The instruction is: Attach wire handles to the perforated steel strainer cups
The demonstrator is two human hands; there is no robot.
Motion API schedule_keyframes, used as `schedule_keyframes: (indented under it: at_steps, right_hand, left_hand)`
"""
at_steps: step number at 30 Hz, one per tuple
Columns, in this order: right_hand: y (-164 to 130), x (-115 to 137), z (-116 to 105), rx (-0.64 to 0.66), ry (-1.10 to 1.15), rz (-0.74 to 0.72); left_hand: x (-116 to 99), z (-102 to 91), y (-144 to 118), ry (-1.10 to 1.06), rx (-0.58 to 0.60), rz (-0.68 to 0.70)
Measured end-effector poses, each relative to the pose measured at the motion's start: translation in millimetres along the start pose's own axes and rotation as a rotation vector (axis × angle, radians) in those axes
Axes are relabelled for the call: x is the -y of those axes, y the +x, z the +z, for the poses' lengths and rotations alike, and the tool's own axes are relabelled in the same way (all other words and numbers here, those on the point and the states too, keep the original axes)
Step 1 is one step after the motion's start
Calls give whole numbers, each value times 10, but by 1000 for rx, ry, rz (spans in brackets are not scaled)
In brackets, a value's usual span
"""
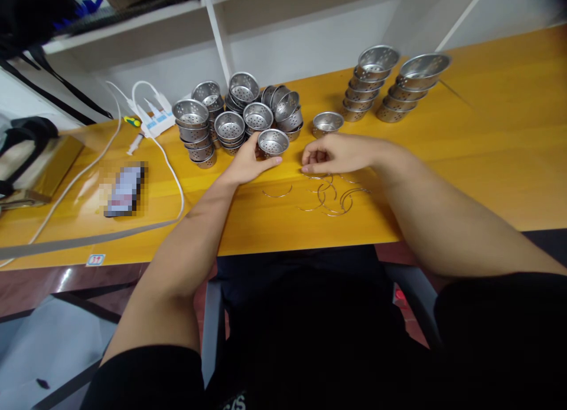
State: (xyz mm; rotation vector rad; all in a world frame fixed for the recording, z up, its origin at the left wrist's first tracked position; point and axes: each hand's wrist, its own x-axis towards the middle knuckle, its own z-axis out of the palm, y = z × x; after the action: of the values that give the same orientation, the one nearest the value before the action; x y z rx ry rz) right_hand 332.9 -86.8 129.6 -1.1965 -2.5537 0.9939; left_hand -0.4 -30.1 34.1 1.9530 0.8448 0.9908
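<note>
My left hand (248,162) grips a small perforated metal strainer cup (273,142) that stands on the yellow table (487,162). My right hand (333,154) rests just right of it, fingers curled down onto several thin curved wire handles (330,194) scattered on the table; whether one is pinched I cannot tell. A single cup (327,123) sits just beyond my right hand.
A cluster of stacked strainer cups (230,117) stands behind my left hand, and two taller stacks (392,85) stand at the back right. A phone (125,188), a white power strip (155,119) with cables, and a bag (22,156) lie to the left. White shelving rises behind.
</note>
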Motion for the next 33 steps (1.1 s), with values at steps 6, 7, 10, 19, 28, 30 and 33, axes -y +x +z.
schedule_keyframes:
  at_steps: [6, 7, 10, 19, 28, 30, 33]
  right_hand:
    - [-156, -10, -184, 105, 14, 73]
    - [-186, -20, -217, 121, 6, 89]
    - [-242, -51, -260, 154, -18, 129]
    - [-92, 236, -32, 138, -276, 222]
    - [-3, 223, 51, -7, -365, 169]
    - [-2, 151, 11, -69, -317, 140]
    - [-31, 67, -74, -135, -224, 117]
  left_hand:
    - [-96, 13, -32, 12, 7, -9]
    - [-125, 20, -44, 25, 24, -4]
    - [-171, 53, -73, 46, 64, 33]
    - [-80, 115, -88, -1, 64, 75]
    - [-162, 131, -79, -19, 14, 33]
    - [-154, 132, -73, -22, 8, 20]
    - [-163, 137, -73, -23, 8, 13]
